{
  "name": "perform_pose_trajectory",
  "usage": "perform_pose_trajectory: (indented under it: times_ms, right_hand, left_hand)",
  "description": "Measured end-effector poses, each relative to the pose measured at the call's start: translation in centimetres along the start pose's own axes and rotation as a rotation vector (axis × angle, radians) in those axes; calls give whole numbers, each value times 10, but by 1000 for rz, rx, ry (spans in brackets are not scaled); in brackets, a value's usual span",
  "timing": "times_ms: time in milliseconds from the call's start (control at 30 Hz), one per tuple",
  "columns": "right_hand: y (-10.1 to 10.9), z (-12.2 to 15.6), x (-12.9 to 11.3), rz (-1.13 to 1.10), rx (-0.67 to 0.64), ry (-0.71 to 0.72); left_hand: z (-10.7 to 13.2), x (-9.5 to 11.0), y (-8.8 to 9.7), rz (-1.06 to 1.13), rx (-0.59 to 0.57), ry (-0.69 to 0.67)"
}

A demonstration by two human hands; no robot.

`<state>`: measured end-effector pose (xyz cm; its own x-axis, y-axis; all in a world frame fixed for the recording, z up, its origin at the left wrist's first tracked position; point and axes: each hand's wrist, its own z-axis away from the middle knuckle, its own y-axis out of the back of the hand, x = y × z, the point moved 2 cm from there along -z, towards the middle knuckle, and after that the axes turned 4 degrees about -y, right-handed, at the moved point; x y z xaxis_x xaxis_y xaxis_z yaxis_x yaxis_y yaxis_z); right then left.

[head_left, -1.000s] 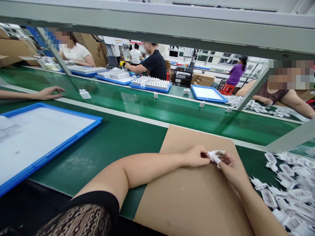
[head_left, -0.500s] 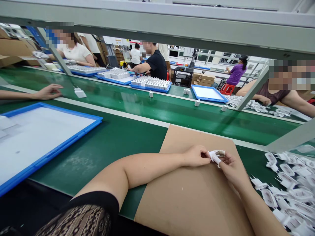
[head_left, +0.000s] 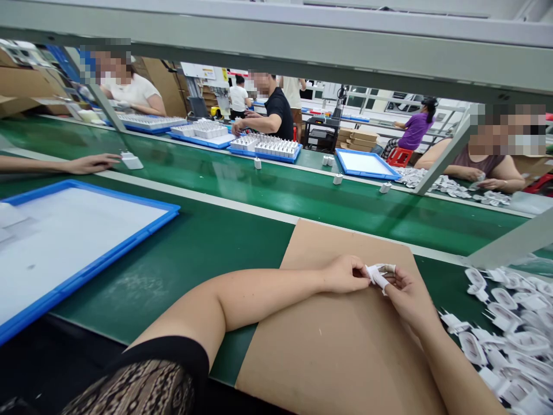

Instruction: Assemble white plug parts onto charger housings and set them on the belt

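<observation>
Over the cardboard sheet point(head_left: 341, 340), my left hand point(head_left: 345, 275) pinches one side of a small white charger plug piece point(head_left: 372, 272). My right hand point(head_left: 408, 294) grips the other side, its thumb and a fingertip wrapped in white coverings. Both hands are closed, and the fingers hide much of the piece, so its exact form is hard to see. To the right of my right forearm lies a heap of white plug housings point(head_left: 512, 323), several with pins showing.
A blue-rimmed tray point(head_left: 125, 199) lies at left. Another person's hand point(head_left: 93, 164) reaches to a white plug point(head_left: 131, 161) on the green conveyor belt point(head_left: 242, 190). Several plugs stand along the belt. Filled trays point(head_left: 276, 148) line the far side. A metal frame bar point(head_left: 276, 52) crosses overhead.
The plugs on the belt have shifted left. The neighbour's hand at left has extended to a plug. Across the belt, co-workers' arms have moved. My hands look unchanged.
</observation>
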<state>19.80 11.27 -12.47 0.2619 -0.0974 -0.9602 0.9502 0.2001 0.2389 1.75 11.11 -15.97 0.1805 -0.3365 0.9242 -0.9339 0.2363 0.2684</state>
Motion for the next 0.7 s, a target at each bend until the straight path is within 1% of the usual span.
perform_pose_trajectory:
  times_ms: [200,400,700]
  right_hand:
    - [0,0,1,-9,4,-1]
    - [0,-2,2,0,0,8]
    - [0,0,-2,19,1,-10]
  left_hand:
    - [1,3,1,10,-1,2]
    - [0,1,0,31,5,8]
    - [0,1,0,13,-3,-6]
